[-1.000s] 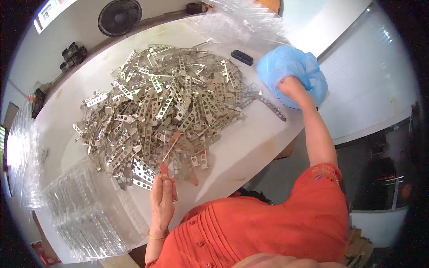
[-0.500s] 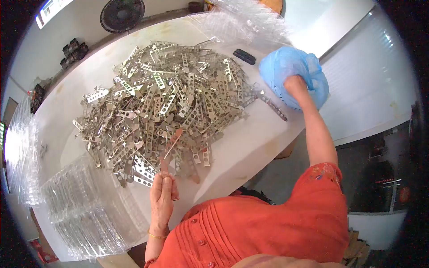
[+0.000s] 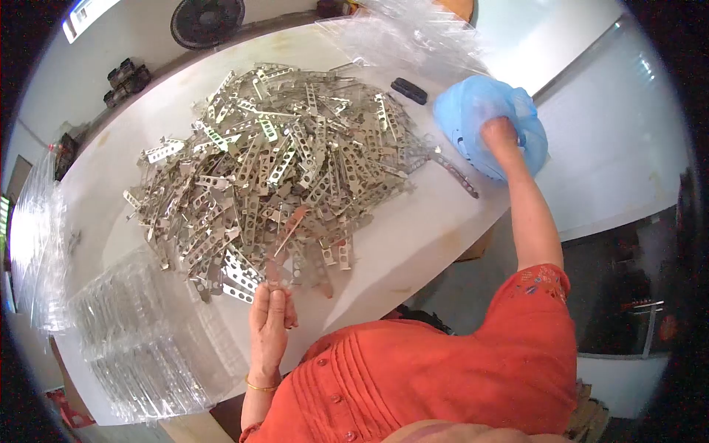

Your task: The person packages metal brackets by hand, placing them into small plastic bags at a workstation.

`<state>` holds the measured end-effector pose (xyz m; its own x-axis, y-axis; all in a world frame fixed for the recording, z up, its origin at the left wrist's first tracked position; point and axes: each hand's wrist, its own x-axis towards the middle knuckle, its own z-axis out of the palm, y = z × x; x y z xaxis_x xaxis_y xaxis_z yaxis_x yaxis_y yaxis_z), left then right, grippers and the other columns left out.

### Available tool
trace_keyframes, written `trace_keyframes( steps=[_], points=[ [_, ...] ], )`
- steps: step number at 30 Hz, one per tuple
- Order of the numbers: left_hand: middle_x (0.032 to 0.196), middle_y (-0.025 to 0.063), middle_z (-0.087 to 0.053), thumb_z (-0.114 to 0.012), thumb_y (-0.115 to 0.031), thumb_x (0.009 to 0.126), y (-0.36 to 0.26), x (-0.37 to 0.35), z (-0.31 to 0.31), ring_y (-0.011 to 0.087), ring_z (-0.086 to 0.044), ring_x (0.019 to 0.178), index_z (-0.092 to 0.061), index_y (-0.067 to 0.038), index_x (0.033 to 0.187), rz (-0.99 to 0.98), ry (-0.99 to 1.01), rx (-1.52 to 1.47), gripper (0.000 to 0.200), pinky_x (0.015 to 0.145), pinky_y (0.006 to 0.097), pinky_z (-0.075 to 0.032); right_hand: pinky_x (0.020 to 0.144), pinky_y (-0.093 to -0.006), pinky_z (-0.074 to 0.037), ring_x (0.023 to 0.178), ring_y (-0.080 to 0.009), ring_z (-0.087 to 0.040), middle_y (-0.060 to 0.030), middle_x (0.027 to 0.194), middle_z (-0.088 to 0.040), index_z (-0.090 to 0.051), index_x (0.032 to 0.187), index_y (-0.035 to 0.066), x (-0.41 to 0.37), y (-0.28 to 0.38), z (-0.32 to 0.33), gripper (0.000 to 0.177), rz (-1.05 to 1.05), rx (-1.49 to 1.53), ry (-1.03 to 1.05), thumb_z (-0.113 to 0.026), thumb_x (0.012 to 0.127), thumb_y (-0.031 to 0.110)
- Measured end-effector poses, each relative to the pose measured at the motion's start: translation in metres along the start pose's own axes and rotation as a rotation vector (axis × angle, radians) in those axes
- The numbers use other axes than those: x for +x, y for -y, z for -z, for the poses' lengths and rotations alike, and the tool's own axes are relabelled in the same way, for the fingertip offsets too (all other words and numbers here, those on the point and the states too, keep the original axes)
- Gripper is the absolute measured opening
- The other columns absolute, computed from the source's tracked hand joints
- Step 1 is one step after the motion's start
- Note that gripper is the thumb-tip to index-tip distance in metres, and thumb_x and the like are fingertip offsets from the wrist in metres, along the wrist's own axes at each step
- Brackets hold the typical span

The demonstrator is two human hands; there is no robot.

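My left hand (image 3: 270, 317) is closed in a pinch on the end of a metal strip (image 3: 284, 240), which points up over the near edge of a large pile of perforated metal strips (image 3: 273, 162). My right hand (image 3: 499, 134) reaches into a blue plastic bag (image 3: 528, 118) on the right of the table. Its fingers are hidden inside the bag. Left of the bag lie a single metal strip (image 3: 456, 174) and a black object (image 3: 408, 91).
Rows of packed clear plastic sleeves (image 3: 140, 347) lie at the near left of the white table (image 3: 436, 244). More clear plastic (image 3: 406, 37) is at the far edge, and another stack (image 3: 37, 251) at the far left. A black fan (image 3: 207, 21) stands beyond the table.
My right hand has shifted slightly within the blue bag, and the bag's opening has changed shape. My left hand keeps its pinch. The whole view has shifted slightly.
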<state>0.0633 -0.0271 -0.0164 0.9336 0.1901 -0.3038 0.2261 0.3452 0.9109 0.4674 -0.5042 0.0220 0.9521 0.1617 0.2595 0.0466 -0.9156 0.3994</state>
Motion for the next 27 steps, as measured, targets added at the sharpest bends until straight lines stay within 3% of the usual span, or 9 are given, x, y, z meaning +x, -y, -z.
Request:
trace_keyframes(
  steps=[1, 3, 10, 13, 15, 19, 22, 25, 27],
  points=[
    [0.07, -0.002, -0.042, -0.044, -0.022, 0.108, 0.0, 0.001, 0.0, 0.0076, -0.038, 0.059, -0.051, -0.003, 0.1, 0.001, 0.006, 0.0, 0.021, 0.055, 0.0241, -0.038, 0.077, -0.0454, -0.057, 0.087, -0.0384, -0.071, -0.0228, 0.092, -0.072, -0.074, 0.087, 0.0, -0.009, 0.011, 0.031, 0.023, -0.005, -0.003, 0.001, -0.059, 0.084, 0.017],
    [0.069, -0.0021, -0.042, -0.044, -0.021, 0.108, -0.001, 0.002, 0.0, 0.0077, -0.038, 0.058, -0.052, -0.003, 0.101, -0.007, 0.018, 0.001, 0.021, 0.055, 0.0246, -0.038, 0.075, -0.0549, -0.054, 0.083, -0.0442, -0.068, -0.0282, 0.09, -0.069, -0.072, 0.077, 0.0, -0.021, 0.028, 0.075, 0.024, -0.148, 0.116, -0.078, -0.059, 0.085, 0.019],
    [0.069, -0.0019, -0.042, -0.045, -0.023, 0.108, -0.001, 0.002, -0.001, 0.0078, -0.038, 0.058, -0.052, -0.004, 0.101, 0.013, 0.008, -0.029, 0.022, 0.054, 0.0251, -0.037, 0.07, -0.0473, -0.053, 0.077, -0.0418, -0.066, -0.0226, 0.083, -0.068, -0.068, 0.083, -0.002, -0.05, 0.025, 0.107, 0.022, -0.198, 0.444, -0.347, -0.062, 0.087, 0.019],
    [0.069, -0.0023, -0.041, -0.045, -0.023, 0.107, 0.003, 0.004, -0.001, 0.0079, -0.038, 0.058, -0.053, -0.004, 0.101, 0.006, 0.024, -0.027, 0.021, 0.055, 0.0248, -0.038, 0.072, -0.0404, -0.053, 0.076, -0.0343, -0.067, -0.0187, 0.081, -0.068, -0.067, 0.092, -0.001, -0.077, 0.029, 0.145, 0.025, -0.175, 0.496, -0.207, -0.066, 0.089, 0.023],
    [0.069, -0.0024, -0.042, -0.045, -0.022, 0.107, 0.002, 0.004, -0.003, 0.008, -0.038, 0.059, -0.052, -0.004, 0.1, 0.013, 0.037, -0.021, 0.022, 0.055, 0.0246, -0.038, 0.07, -0.0333, -0.052, 0.073, -0.022, -0.066, -0.0113, 0.08, -0.067, -0.066, 0.097, 0.001, -0.096, 0.04, 0.166, 0.023, -0.292, 0.886, -0.257, -0.068, 0.093, 0.024],
    [0.07, -0.0021, -0.043, -0.045, -0.022, 0.107, 0.0, 0.001, -0.007, 0.0081, -0.04, 0.059, -0.052, -0.004, 0.099, -0.001, 0.041, -0.006, 0.022, 0.056, 0.0243, -0.039, 0.07, -0.0281, -0.052, 0.073, -0.0122, -0.063, -0.0047, 0.081, -0.067, -0.066, 0.098, 0.002, -0.129, 0.078, 0.216, 0.017, -0.27, 1.277, -0.359, -0.065, 0.097, 0.02],
    [0.069, -0.002, -0.046, -0.047, -0.023, 0.106, -0.006, -0.003, -0.015, 0.0077, -0.043, 0.058, -0.053, -0.006, 0.099, -0.027, -0.021, 0.058, 0.019, 0.053, 0.0243, -0.035, 0.073, -0.0259, -0.05, 0.077, -0.0104, -0.062, -0.002, 0.086, -0.068, -0.066, 0.102, 0.004, -0.146, 0.112, 0.225, 0.014, -0.075, 1.535, -0.333, -0.063, 0.099, 0.017],
    [0.073, -0.0006, -0.052, -0.047, -0.024, 0.106, -0.002, -0.004, -0.011, 0.0077, -0.049, 0.061, -0.054, -0.006, 0.1, -0.022, -0.016, 0.035, 0.02, 0.054, 0.0242, -0.037, 0.076, -0.0292, -0.056, 0.083, -0.0156, -0.069, -0.007, 0.09, -0.07, -0.063, 0.101, 0.004, -0.149, 0.153, 0.218, 0.009, 0.057, 1.863, -0.114, -0.063, 0.098, 0.012],
    [0.08, 0.0019, -0.058, -0.047, -0.025, 0.106, -0.004, -0.007, -0.008, 0.0074, -0.051, 0.063, -0.055, -0.006, 0.102, -0.043, 0.121, 0.092, 0.021, 0.056, 0.0242, -0.039, 0.076, -0.0291, -0.055, 0.083, -0.016, -0.069, -0.0074, 0.091, -0.07, -0.062, 0.1, 0.004, -0.149, 0.184, 0.213, 0.009, 0.055, 1.989, 0.005, -0.063, 0.098, 0.013]
  ],
)
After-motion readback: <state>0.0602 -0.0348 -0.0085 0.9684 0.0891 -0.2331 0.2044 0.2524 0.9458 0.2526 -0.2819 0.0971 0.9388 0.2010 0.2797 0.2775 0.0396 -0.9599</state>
